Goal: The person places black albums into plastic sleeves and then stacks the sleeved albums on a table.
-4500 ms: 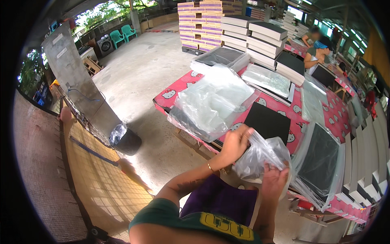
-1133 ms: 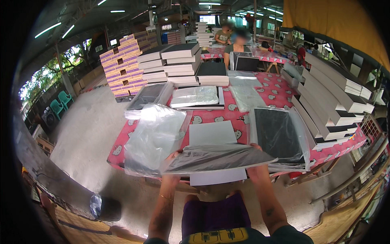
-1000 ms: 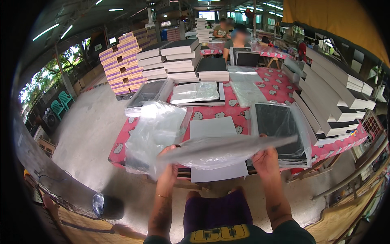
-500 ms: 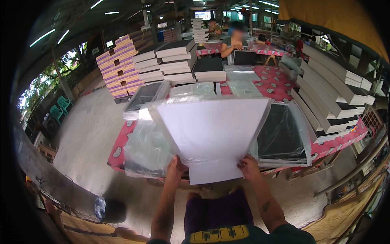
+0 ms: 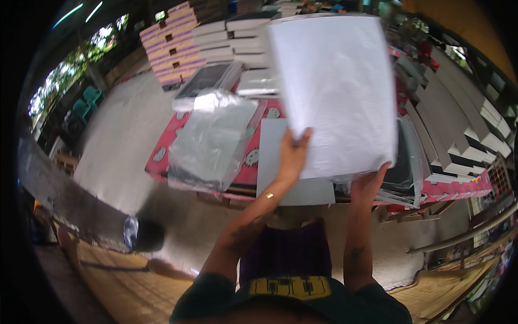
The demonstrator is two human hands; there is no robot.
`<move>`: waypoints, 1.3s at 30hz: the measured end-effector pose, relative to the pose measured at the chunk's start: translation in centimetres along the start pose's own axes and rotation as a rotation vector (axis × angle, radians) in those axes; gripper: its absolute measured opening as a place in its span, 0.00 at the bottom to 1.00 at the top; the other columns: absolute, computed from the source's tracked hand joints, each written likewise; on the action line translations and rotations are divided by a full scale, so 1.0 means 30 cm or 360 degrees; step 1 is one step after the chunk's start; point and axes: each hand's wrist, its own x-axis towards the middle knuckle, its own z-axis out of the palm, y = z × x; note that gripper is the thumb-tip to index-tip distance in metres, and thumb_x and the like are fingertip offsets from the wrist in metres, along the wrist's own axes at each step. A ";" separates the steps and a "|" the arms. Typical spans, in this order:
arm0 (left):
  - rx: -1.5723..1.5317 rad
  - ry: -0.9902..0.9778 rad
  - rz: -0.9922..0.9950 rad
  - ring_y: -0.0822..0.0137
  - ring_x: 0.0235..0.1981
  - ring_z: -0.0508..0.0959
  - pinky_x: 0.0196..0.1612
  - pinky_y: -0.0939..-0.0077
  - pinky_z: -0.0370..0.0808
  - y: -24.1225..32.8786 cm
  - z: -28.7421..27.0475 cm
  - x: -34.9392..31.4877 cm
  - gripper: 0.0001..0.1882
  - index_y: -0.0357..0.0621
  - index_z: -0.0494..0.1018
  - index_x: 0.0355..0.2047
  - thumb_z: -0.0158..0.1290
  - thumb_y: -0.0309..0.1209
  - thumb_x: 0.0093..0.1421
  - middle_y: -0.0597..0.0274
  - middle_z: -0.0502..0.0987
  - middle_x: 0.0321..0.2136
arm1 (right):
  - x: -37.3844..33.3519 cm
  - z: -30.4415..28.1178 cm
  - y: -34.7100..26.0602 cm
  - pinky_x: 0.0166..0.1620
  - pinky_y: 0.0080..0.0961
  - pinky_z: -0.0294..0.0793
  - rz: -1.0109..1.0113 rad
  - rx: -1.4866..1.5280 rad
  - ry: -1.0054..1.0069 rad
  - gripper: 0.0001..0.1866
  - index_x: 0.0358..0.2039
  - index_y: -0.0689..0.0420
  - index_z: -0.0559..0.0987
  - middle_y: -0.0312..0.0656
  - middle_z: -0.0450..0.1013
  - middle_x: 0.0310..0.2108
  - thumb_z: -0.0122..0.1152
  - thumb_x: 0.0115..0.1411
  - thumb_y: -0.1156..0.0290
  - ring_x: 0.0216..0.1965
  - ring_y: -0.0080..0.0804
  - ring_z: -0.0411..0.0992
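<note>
In front of me, tilted up over the table, is a large white sheet in a clear plastic bag (image 5: 337,92). My left hand (image 5: 294,156) grips its left edge near the lower corner, thumb on the front. At the lower right corner my right hand (image 5: 368,183) holds the bottom edge, thumb on the front and fingers hidden behind. A plain light-grey board (image 5: 272,148) lies beneath on the table, partly covered. Beside my left hand lie loose clear plastic bags (image 5: 210,143). Black bagged boards (image 5: 404,162) lie next to my right hand.
The table has a pink patterned cover (image 5: 162,154). Tall stacks of thick white-edged blocks stand at the right (image 5: 453,116) and back (image 5: 213,40). A yellow-and-purple stack (image 5: 172,48) rises at the back left. A bagged dark board (image 5: 208,81) lies at the far left.
The bagged sheet has gone up and right, and its lower end no longer sticks out below the bag. Both hands moved with it. The grey board beneath has come into view.
</note>
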 end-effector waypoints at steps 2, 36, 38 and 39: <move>-0.0066 -0.0095 0.0259 0.73 0.28 0.69 0.32 0.75 0.69 -0.063 0.134 -0.031 0.20 0.32 0.69 0.43 0.51 0.40 0.64 0.60 0.75 0.31 | 0.043 0.040 -0.036 0.55 0.42 0.69 -0.0482 -0.0526 0.0126 0.24 0.57 0.58 0.65 0.43 0.67 0.55 0.55 0.63 0.63 0.57 0.39 0.63; 0.0599 -0.0086 0.0112 0.79 0.25 0.64 0.28 0.81 0.61 0.134 -0.415 0.052 0.12 0.39 0.70 0.29 0.55 0.36 0.62 0.70 0.67 0.22 | -0.162 0.102 0.377 0.48 0.31 0.72 0.1094 -0.0823 -0.0590 0.10 0.41 0.57 0.75 0.35 0.73 0.40 0.60 0.61 0.67 0.42 0.24 0.71; 0.0744 0.0250 0.0497 0.73 0.27 0.69 0.31 0.78 0.67 0.134 -0.364 0.031 0.12 0.35 0.72 0.30 0.56 0.34 0.61 0.63 0.71 0.24 | -0.164 0.091 0.370 0.49 0.31 0.72 0.1017 -0.0709 -0.0467 0.08 0.38 0.57 0.75 0.36 0.74 0.39 0.60 0.61 0.69 0.40 0.24 0.72; 0.0897 0.0207 0.0656 0.71 0.28 0.71 0.33 0.77 0.68 0.126 -0.347 0.006 0.11 0.34 0.72 0.32 0.56 0.32 0.60 0.60 0.72 0.26 | -0.162 0.086 0.364 0.49 0.31 0.72 0.0970 -0.0654 -0.0406 0.06 0.37 0.56 0.75 0.36 0.74 0.39 0.59 0.61 0.70 0.39 0.25 0.72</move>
